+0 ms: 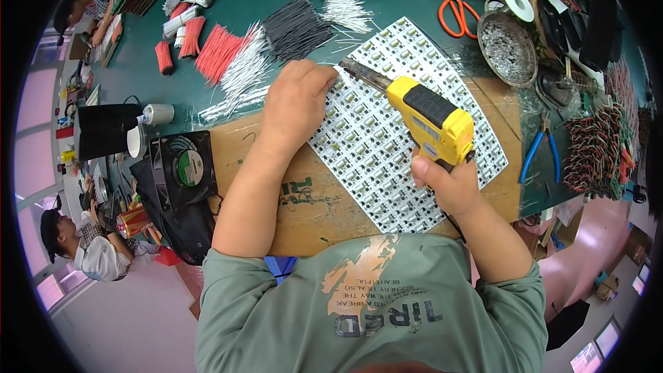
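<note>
My right hand [450, 185] grips a yellow and black soldering gun [431, 114], its dark metal nose pointing up and left. Beneath it lies a large white panel of small circuit boards [387, 166], set at a slant on the brown work board. At the panel's upper left edge my left hand [297, 97] is closed, thumb and fingertips pinched together close to the gun's tip. Whatever those fingers hold is too small to make out. Just beyond are a pile of black wires [297, 27], white wires [245, 65] and red wires [219, 54].
Orange-handled scissors [458, 17] and a metal dish of solder scraps [509, 48] lie at the far right. Blue-handled pliers [542, 154] rest nearer, beside bundled wired parts [597, 152]. A black fan [183, 169] stands at left. Other people [90, 245] sit along the left.
</note>
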The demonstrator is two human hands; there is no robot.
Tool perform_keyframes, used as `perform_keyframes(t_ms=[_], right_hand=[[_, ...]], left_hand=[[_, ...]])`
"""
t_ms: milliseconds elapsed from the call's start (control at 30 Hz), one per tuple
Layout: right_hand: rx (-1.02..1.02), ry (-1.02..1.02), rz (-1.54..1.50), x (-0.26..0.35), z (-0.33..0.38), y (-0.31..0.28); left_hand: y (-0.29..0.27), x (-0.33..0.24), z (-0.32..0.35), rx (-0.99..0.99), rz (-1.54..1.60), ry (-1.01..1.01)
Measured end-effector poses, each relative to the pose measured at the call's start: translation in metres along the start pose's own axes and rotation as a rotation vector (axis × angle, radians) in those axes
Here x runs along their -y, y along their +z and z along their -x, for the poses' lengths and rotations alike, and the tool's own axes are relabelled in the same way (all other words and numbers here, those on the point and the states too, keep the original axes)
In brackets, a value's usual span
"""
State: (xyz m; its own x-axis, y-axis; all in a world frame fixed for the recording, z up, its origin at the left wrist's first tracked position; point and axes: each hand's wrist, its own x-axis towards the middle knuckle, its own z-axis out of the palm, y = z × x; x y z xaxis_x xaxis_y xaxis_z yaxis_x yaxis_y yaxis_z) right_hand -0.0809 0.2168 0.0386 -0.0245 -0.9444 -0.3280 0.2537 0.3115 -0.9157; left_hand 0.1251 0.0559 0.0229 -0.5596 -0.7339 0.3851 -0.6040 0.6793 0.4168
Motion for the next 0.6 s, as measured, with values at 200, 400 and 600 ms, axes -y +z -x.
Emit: perform_keyframes(t_ms=[200,400,600], right_hand=[[-0.067,0.014,-0.006,-0.0012,-0.0024,0.0021],[-0.073,0.018,0.03,-0.0011,-0.0044,0.0031],[-0.067,0.01,0.034,0.0002,-0.0051,0.004]], left_hand=[[0.0003,0.0001,0.0006,-0.003,-0.008,-0.001],[0.0011,-0.0009,0.0013,-0.01,-0.022,-0.006],[0.0008,-0.001,0.0012,-0.004,-0.031,-0.006]])
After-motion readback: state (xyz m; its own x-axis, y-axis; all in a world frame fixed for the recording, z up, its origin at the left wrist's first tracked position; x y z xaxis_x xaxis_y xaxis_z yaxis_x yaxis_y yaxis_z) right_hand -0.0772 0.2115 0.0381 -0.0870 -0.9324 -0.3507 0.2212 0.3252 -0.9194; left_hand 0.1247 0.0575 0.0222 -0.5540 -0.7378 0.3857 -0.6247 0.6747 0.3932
